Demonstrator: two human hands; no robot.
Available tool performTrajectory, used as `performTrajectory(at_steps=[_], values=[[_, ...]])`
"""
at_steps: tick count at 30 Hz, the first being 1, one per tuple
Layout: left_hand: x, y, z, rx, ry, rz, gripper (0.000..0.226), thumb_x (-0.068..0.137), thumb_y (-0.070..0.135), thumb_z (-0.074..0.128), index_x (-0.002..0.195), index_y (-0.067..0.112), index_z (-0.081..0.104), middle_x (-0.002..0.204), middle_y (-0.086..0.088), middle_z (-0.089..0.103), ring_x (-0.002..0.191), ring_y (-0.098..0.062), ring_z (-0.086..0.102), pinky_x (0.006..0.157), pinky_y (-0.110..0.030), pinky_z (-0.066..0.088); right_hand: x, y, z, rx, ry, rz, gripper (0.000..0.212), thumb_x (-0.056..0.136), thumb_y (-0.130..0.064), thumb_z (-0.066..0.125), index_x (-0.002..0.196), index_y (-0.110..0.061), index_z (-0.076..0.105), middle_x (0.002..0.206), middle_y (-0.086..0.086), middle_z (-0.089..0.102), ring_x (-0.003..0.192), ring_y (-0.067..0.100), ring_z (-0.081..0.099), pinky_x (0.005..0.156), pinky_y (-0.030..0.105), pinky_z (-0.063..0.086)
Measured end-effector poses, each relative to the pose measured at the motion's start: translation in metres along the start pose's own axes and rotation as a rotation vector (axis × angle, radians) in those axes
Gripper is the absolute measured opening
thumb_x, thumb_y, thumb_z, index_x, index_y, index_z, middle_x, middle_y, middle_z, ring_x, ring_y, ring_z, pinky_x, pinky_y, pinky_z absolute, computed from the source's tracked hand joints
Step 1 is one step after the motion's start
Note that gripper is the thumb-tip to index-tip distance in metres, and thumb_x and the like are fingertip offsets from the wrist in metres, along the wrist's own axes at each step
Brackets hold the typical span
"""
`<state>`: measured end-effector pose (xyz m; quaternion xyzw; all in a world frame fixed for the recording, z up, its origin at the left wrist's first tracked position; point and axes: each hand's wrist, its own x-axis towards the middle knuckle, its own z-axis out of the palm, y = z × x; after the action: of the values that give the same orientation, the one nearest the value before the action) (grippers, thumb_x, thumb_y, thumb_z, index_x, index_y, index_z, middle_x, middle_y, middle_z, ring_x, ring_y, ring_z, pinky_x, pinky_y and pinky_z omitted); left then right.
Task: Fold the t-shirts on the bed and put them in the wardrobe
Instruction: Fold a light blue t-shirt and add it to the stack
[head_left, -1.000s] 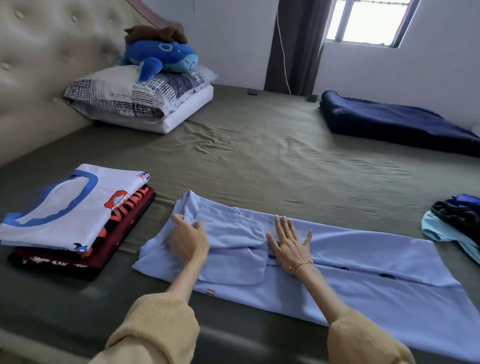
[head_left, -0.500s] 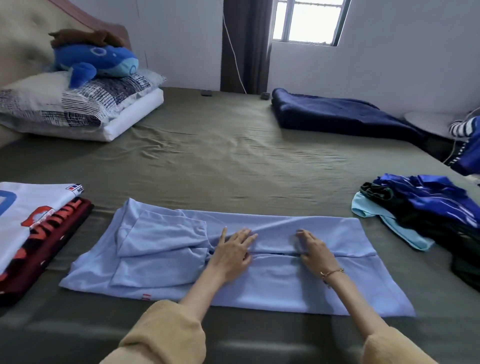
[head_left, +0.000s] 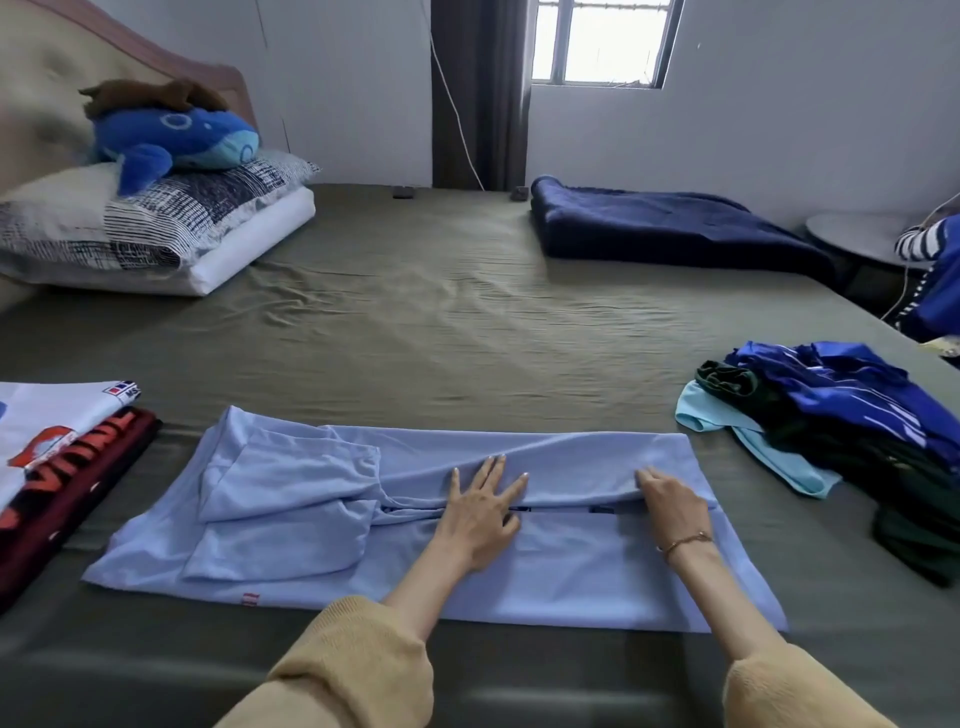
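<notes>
Soft, thin knit cloth makes up the shirt (head_left: 545, 566), so it looks light and limp: it will sag, crease and slide on itself unless it is pressed flat or taken by an edge or corner with both hands. The sensible hold for the next fold seems to be the two corners of one short end, lifted together so the layers do not drift. It lies nearest the person across the front of the bed (head_left: 467, 322), pale blue, already folded lengthwise into a long band with both sleeves turned in at the left end and a seam line running along its middle. The left hand (head_left: 480, 514) lies flat on that middle line, fingers spread and straight, pressing the cloth down. The right hand (head_left: 675, 506) sits near the right end with its fingers curled into the folded upper edge, pinching the cloth there. To the left, a stack (head_left: 62, 457) of folded shirts rests just beside it, white on dark red. To the right, a heap (head_left: 841, 431) of unfolded shirts waits. Farther back lie pillows (head_left: 156, 234) and a navy blanket (head_left: 670, 223).
</notes>
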<state>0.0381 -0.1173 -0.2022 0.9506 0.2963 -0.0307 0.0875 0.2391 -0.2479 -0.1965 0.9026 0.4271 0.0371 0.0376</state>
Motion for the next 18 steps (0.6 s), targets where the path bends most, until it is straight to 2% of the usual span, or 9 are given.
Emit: performTrajectory(at_steps=[5, 8, 11, 15, 18], values=[[0.007, 0.016, 0.000, 0.013, -0.001, -0.011, 0.057, 0.099, 0.025, 0.032, 0.152, 0.026, 0.010, 0.160, -0.003, 0.001, 0.147, -0.018, -0.001, 0.115, -0.051, 0.008, -0.006, 0.023, 0.007, 0.028, 0.038, 0.066, 0.039, 0.094, 0.000, 0.030, 0.127, -0.017, 0.043, 0.133, -0.003, 0.046, 0.123, 0.012, 0.047, 0.082, 0.027, 0.048], [0.010, 0.025, -0.001, 0.016, 0.007, -0.035, 0.055, 0.099, 0.010, 0.030, 0.151, 0.022, 0.017, 0.159, -0.003, 0.012, 0.146, -0.018, 0.008, 0.113, -0.048, 0.017, -0.010, 0.029, 0.009, 0.024, 0.052, 0.060, 0.042, 0.096, -0.003, 0.027, 0.134, -0.017, 0.039, 0.138, -0.002, 0.045, 0.126, 0.014, 0.047, 0.094, 0.026, 0.042], [0.008, 0.027, 0.001, 0.015, 0.019, -0.055, 0.058, 0.097, 0.003, 0.029, 0.150, 0.023, 0.019, 0.159, -0.001, 0.013, 0.146, -0.018, 0.009, 0.113, -0.047, 0.018, -0.016, 0.030, 0.014, 0.041, 0.077, 0.061, 0.046, 0.098, -0.005, 0.025, 0.141, -0.017, 0.034, 0.146, -0.002, 0.039, 0.134, 0.013, 0.039, 0.109, 0.030, 0.027], [0.003, 0.020, 0.000, 0.054, 0.055, -0.048, 0.064, 0.095, -0.004, 0.028, 0.152, 0.023, 0.013, 0.159, 0.004, 0.010, 0.147, -0.016, 0.007, 0.114, -0.044, 0.019, -0.021, 0.029, 0.017, 0.121, 0.141, 0.037, 0.051, 0.094, -0.008, 0.016, 0.137, -0.011, 0.044, 0.144, 0.004, 0.044, 0.134, 0.017, 0.041, 0.110, 0.037, 0.029], [-0.004, 0.012, 0.000, 0.062, 0.048, -0.036, 0.076, 0.088, -0.011, 0.030, 0.152, 0.023, 0.006, 0.160, 0.002, 0.004, 0.147, -0.014, 0.003, 0.115, -0.043, 0.017, -0.026, 0.030, 0.019, 0.122, 0.043, 0.060, 0.051, 0.098, -0.007, 0.022, 0.147, -0.020, 0.024, 0.155, -0.003, 0.024, 0.142, 0.009, 0.021, 0.114, 0.030, 0.017]])
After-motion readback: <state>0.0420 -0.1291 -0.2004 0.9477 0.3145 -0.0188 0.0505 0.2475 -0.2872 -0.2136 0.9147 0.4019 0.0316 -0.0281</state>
